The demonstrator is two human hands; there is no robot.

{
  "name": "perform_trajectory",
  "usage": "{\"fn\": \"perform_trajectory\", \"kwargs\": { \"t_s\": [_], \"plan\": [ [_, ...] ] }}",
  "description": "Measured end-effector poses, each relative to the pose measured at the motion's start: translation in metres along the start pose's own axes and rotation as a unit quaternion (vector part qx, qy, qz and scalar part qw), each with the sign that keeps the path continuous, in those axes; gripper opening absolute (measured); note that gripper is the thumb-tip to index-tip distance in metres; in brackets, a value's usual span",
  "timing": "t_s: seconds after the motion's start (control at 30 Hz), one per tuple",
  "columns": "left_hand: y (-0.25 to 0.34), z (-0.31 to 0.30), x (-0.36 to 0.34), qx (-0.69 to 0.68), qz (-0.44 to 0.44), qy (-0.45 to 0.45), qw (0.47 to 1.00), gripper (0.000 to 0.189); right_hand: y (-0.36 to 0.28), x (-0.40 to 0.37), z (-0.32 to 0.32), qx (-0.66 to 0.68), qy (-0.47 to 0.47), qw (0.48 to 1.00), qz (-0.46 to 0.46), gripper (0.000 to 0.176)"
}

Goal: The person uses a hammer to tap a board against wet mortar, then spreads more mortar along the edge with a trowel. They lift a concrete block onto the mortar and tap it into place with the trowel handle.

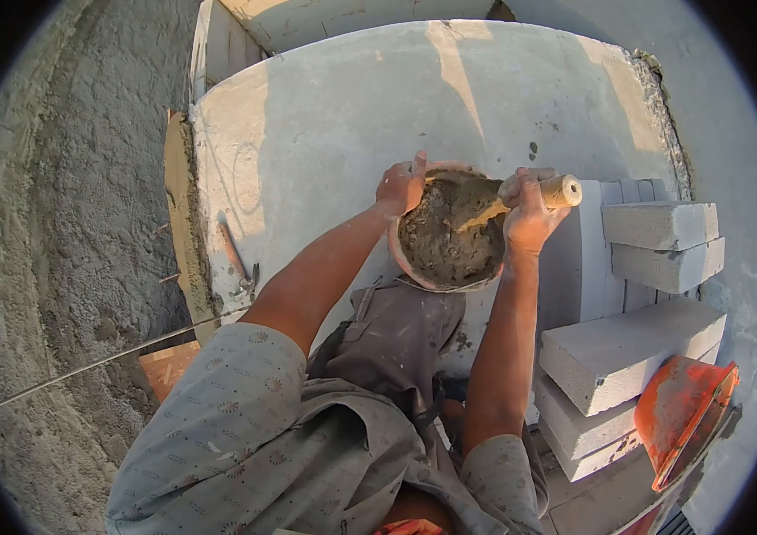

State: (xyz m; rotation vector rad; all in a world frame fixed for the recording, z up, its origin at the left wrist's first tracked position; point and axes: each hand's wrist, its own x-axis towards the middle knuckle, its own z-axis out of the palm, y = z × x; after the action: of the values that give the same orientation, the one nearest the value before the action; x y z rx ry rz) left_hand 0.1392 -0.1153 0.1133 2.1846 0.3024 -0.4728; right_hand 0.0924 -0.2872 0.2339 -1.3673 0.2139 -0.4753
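Note:
My left hand (402, 185) is closed on the upper left rim of a round pan (400, 254), its thumb pointing up. Wet grey mortar (445, 250) fills much of the pan, lumpy on top. In a closed grip, my right hand (528, 211) has hold of a trowel (562, 192) by its thick wooden handle, whose butt end faces up and right. The trowel's mortar-coated blade reaches left into the pan and is partly sunk in the mix. The pan is just above my knee in this view, over the pale concrete surface.
Pale blocks (632, 352) are stacked at the right, with smaller ones (659, 226) behind. An orange pan (683, 410) leans against the stack. To the left, a hammer (235, 254) lies near the slab edge, and a thin taut line (93, 370) crosses by the rough wall (102, 178).

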Motion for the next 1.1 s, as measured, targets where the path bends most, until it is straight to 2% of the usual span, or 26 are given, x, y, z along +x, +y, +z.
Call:
{"fn": "perform_trajectory", "kwargs": {
  "t_s": [0.03,0.07,0.17,0.27,0.37,0.4,0.47,0.5,0.57,0.6,0.67,0.7,0.77,0.8,0.87,0.97,1.0,1.1],
  "plan": [
    [0.000,0.001,0.001,-0.003,-0.003,0.001,1.000,0.076,0.019,0.004,0.000,0.019,0.022,0.999,-0.038,0.011],
    [-0.001,0.001,0.003,-0.007,-0.005,0.003,1.000,0.077,0.064,-0.004,-0.010,0.014,0.017,0.999,-0.032,0.009],
    [-0.008,0.004,0.013,-0.003,-0.001,-0.004,1.000,0.076,0.093,-0.042,-0.025,0.051,-0.025,0.998,0.025,0.011],
    [-0.011,0.002,0.004,-0.017,0.006,-0.022,1.000,0.078,0.049,-0.030,-0.037,0.022,-0.105,0.988,0.108,0.011],
    [-0.017,0.004,0.016,-0.043,0.008,-0.036,0.998,0.081,-0.018,-0.006,-0.020,-0.015,-0.129,0.987,0.098,0.013],
    [-0.025,0.009,0.020,-0.052,0.002,-0.042,0.998,0.082,-0.017,-0.004,-0.017,-0.001,-0.105,0.993,0.059,0.013],
    [-0.037,0.021,0.024,-0.066,0.021,0.012,0.998,0.083,-0.008,0.008,-0.007,0.028,-0.050,0.998,-0.026,0.013],
    [-0.040,0.025,0.029,-0.072,0.036,0.041,0.996,0.084,0.013,0.004,-0.004,0.005,-0.040,0.999,-0.009,0.012],
    [-0.054,0.036,0.040,-0.052,0.022,0.044,0.997,0.083,0.076,-0.017,-0.002,-0.041,-0.024,0.999,0.025,0.012],
    [-0.056,0.037,0.046,-0.043,0.017,0.047,0.998,0.082,0.082,-0.023,-0.008,-0.023,-0.047,0.999,0.015,0.012],
    [-0.048,0.030,0.046,-0.049,-0.003,0.042,0.998,0.079,0.080,-0.044,-0.029,0.010,-0.096,0.995,-0.004,0.010],
    [-0.048,0.031,0.035,-0.049,-0.019,0.029,0.998,0.077,0.066,-0.055,-0.041,0.026,-0.094,0.994,0.038,0.010],
    [-0.031,0.015,0.030,-0.047,0.020,0.001,0.999,0.075,0.023,-0.043,-0.046,0.063,-0.093,0.989,0.096,0.011],
    [-0.031,0.013,0.024,-0.045,0.032,-0.016,0.998,0.074,0.004,-0.039,-0.047,0.061,-0.057,0.995,0.056,0.010],
    [-0.033,0.020,0.027,-0.042,0.035,0.043,0.998,0.074,-0.018,-0.034,-0.044,0.061,0.007,0.998,-0.024,0.010],
    [-0.037,0.029,0.027,-0.038,0.033,0.076,0.996,0.074,0.021,-0.027,-0.029,-0.125,0.126,0.972,-0.155,0.011],
    [-0.038,0.030,0.028,-0.039,0.031,0.081,0.995,0.073,0.042,-0.023,-0.017,-0.154,0.167,0.955,-0.191,0.017],
    [-0.036,0.030,0.030,-0.029,0.021,0.090,0.995,0.073,0.096,-0.018,-0.015,0.032,0.280,0.959,0.002,0.018]
  ]
}}
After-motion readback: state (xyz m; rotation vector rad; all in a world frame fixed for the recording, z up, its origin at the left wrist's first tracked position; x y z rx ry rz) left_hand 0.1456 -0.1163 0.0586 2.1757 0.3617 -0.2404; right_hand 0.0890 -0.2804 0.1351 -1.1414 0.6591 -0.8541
